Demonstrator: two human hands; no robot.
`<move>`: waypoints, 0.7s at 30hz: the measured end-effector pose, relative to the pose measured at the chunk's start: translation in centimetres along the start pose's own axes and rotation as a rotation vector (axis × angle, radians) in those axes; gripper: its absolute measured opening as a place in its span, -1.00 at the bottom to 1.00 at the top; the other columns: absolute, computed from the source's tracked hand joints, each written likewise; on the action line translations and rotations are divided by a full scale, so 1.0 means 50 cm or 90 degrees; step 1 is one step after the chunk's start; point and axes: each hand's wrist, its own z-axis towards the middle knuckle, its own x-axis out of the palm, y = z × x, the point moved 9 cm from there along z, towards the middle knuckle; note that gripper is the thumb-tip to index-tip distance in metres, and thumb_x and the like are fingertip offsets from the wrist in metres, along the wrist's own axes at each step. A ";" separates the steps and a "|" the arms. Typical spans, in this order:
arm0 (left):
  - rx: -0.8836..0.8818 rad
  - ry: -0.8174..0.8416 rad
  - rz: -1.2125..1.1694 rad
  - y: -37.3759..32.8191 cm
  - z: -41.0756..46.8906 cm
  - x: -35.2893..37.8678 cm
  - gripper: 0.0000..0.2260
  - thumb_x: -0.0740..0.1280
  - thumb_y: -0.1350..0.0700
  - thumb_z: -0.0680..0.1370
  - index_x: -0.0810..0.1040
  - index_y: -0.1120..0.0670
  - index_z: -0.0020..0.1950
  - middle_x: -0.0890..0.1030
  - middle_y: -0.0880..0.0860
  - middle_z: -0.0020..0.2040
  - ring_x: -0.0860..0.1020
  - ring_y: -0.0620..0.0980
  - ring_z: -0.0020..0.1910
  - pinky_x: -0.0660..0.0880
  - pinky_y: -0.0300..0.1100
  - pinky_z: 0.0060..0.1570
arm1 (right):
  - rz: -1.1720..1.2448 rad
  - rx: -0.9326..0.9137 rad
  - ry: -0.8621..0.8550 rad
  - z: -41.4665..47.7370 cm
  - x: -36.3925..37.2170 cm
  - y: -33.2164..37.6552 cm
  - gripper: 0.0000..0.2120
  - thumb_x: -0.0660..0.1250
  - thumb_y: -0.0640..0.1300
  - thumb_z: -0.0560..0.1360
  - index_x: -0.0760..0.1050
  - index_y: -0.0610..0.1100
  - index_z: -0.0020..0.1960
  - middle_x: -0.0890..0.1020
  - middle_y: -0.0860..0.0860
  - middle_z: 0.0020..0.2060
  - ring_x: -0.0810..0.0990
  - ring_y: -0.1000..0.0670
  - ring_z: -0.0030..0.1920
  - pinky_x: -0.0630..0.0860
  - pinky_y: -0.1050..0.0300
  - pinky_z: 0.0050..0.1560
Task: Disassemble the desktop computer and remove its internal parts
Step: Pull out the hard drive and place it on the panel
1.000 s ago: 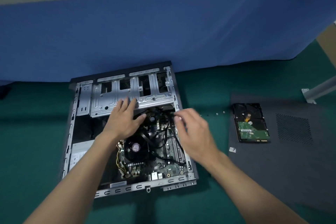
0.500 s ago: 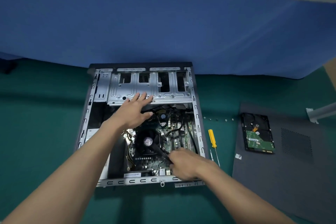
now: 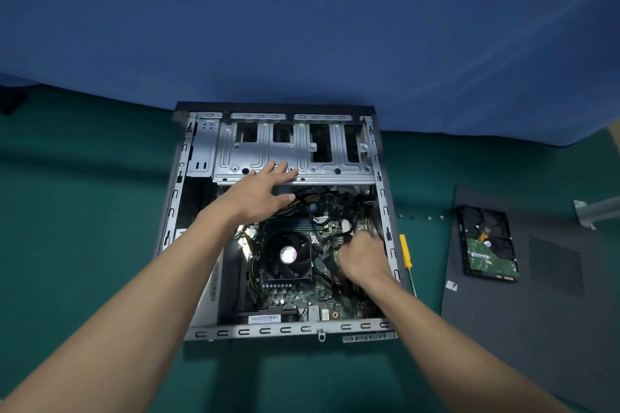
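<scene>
An open desktop case [image 3: 174, 198] lies flat on the green table, its motherboard [image 3: 302, 298] and black CPU fan [image 3: 288, 255] exposed. My left hand [image 3: 260, 191] lies flat, fingers straight, on the front edge of the silver drive cage [image 3: 322, 157]. My right hand [image 3: 364, 256] is down inside the case at the board's right side, fingers curled among the black cables [image 3: 322, 275]; what they hold is hidden under the hand.
A yellow-handled screwdriver [image 3: 406, 253] lies just right of the case. Several small screws [image 3: 421, 217] sit beyond it. A removed hard drive [image 3: 488, 245] rests on the dark side panel [image 3: 536, 329]. A blue partition stands behind; a metal bracket [image 3: 593, 211] is at far right.
My right hand went from the case's upper right down to the near edge, then back up the board's right side. The left hand stayed on the drive cage. The camera view shifted.
</scene>
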 end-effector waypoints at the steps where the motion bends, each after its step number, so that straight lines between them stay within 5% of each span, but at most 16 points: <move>1: 0.002 0.002 -0.003 0.001 0.000 0.000 -0.50 0.22 0.02 0.64 0.16 -0.08 0.55 0.00 -0.12 0.57 -0.12 -0.15 0.54 -0.19 -0.11 0.48 | 0.006 0.023 -0.013 0.005 0.002 -0.005 -0.72 0.16 -0.36 0.57 0.34 -0.23 -0.32 0.45 -0.04 -0.41 0.43 0.15 -0.50 0.34 0.44 -0.61; 3: 0.006 0.005 -0.013 0.001 0.001 -0.003 -0.51 0.22 0.02 0.64 0.17 -0.08 0.55 0.01 -0.12 0.57 -0.11 -0.16 0.54 -0.17 -0.10 0.49 | 0.021 0.071 -0.011 0.018 0.012 -0.010 -0.91 0.18 -0.35 0.58 0.46 -0.32 -0.03 0.59 -0.13 -0.23 0.59 0.05 -0.37 0.57 0.28 -0.36; 5: 0.011 0.005 -0.017 0.002 0.000 -0.005 -0.51 0.23 0.03 0.64 0.18 -0.07 0.55 0.02 -0.12 0.57 -0.11 -0.16 0.54 -0.16 -0.10 0.50 | 0.054 0.071 -0.037 0.036 0.012 -0.005 -0.56 0.15 -0.34 0.58 0.22 -0.25 0.44 0.59 -0.19 0.07 0.64 -0.10 -0.14 0.60 0.02 -0.09; 6: 0.014 0.004 -0.020 0.003 -0.001 -0.005 -0.51 0.23 0.03 0.64 0.18 -0.07 0.55 0.02 -0.12 0.57 -0.11 -0.16 0.54 -0.16 -0.10 0.51 | 0.083 0.057 -0.033 0.045 0.014 0.003 -0.45 0.13 -0.33 0.58 0.09 -0.14 0.53 0.57 -0.16 0.10 0.61 -0.11 -0.14 0.59 0.00 -0.12; 11: 0.021 0.004 -0.043 0.007 -0.001 -0.007 -0.52 0.23 0.03 0.64 0.20 -0.08 0.54 0.04 -0.13 0.57 -0.10 -0.17 0.54 -0.13 -0.07 0.52 | 0.090 0.030 -0.136 0.089 -0.014 0.044 -0.73 0.19 -0.25 0.57 0.39 -0.18 0.26 0.57 -0.12 0.07 0.54 -0.15 0.08 0.43 0.08 0.03; 18: 0.026 -0.002 -0.070 0.010 0.001 -0.011 -0.53 0.24 0.04 0.63 0.23 -0.08 0.53 0.07 -0.14 0.56 -0.08 -0.19 0.54 -0.16 -0.13 0.48 | 0.169 0.094 -0.212 0.096 -0.030 0.011 -0.71 0.22 -0.34 0.52 0.51 -0.16 0.20 0.63 -0.11 0.02 0.57 -0.13 -0.03 0.38 0.20 -0.09; 21: 0.028 0.002 -0.067 0.009 0.001 -0.010 -0.53 0.24 0.03 0.63 0.22 -0.09 0.53 0.07 -0.14 0.56 -0.08 -0.18 0.54 -0.16 -0.16 0.46 | 0.132 0.106 -0.161 0.111 -0.018 0.003 -0.81 0.20 -0.31 0.53 0.54 -0.25 0.07 0.56 -0.03 -0.26 0.48 -0.02 -0.28 0.36 0.20 -0.18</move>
